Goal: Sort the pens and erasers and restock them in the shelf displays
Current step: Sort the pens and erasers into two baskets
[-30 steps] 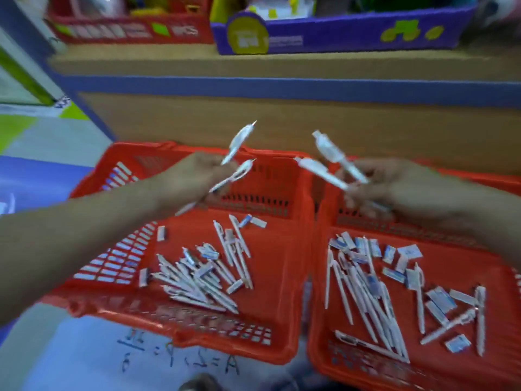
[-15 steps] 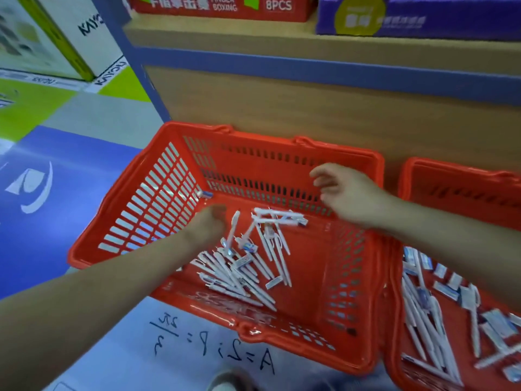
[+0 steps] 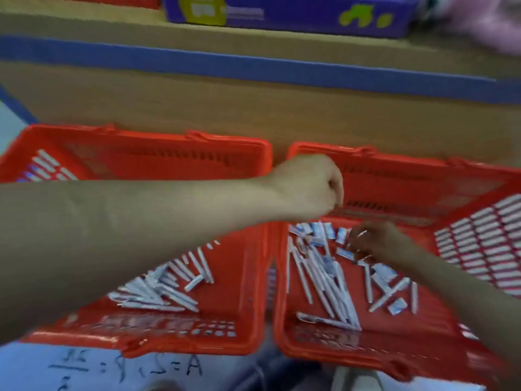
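Two red baskets stand side by side below a shelf. The left basket (image 3: 248,277) holds a heap of white pens (image 3: 163,286). The right basket (image 3: 423,198) holds white pens (image 3: 324,280) mixed with small blue-and-white erasers (image 3: 315,232). My left arm crosses over the left basket, and my left hand (image 3: 313,187) hovers above the right basket's back left corner, fingers curled, with nothing visible in it. My right hand (image 3: 375,244) is down inside the right basket, its curled fingers on the erasers and pens. Blur hides whether it grips one.
A wooden shelf front with a blue strip (image 3: 253,69) rises right behind the baskets. A purple box (image 3: 282,9) sits on the shelf above. Below the baskets lies a pale surface with handwritten formulas (image 3: 127,368).
Both hands have left the left basket and moved right to the right basket. The view has swung right with them. A second ago each hand held white pens; those are gone from the hands.
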Demonstrator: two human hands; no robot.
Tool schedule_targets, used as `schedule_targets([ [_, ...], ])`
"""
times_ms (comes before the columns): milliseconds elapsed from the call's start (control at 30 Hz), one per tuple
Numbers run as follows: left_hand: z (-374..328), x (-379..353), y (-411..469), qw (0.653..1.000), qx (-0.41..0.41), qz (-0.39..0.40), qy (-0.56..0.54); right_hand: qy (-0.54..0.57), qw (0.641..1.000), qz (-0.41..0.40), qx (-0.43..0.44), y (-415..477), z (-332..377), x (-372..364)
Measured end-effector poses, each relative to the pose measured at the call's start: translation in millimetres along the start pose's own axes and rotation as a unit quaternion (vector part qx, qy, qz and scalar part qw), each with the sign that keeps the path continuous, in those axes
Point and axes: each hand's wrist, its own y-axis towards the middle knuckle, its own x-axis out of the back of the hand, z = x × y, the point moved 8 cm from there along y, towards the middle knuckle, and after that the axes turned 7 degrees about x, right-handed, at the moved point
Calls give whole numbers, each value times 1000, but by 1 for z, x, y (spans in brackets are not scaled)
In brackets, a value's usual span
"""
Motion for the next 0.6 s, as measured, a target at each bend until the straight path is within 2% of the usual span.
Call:
schedule_targets([
  [133,-1,-99,31,990,82,75,83,-148,983,90,-59,6,-63,-35],
  [233,26,-159,35,970,183,126,97,-302,939,167,16,7,-71,-61],
  [300,48,-191,33,954,247,146,83,-308,934,178,36,9,-77,-73],
  [400,79,-213,31,934,334,119,44,-306,932,193,32,16,-88,-84],
  [533,116,-212,31,891,453,17,-15,-281,935,216,33,20,-91,-90],
  [600,124,-213,34,878,476,3,-41,-276,933,228,34,21,-94,-93],
])
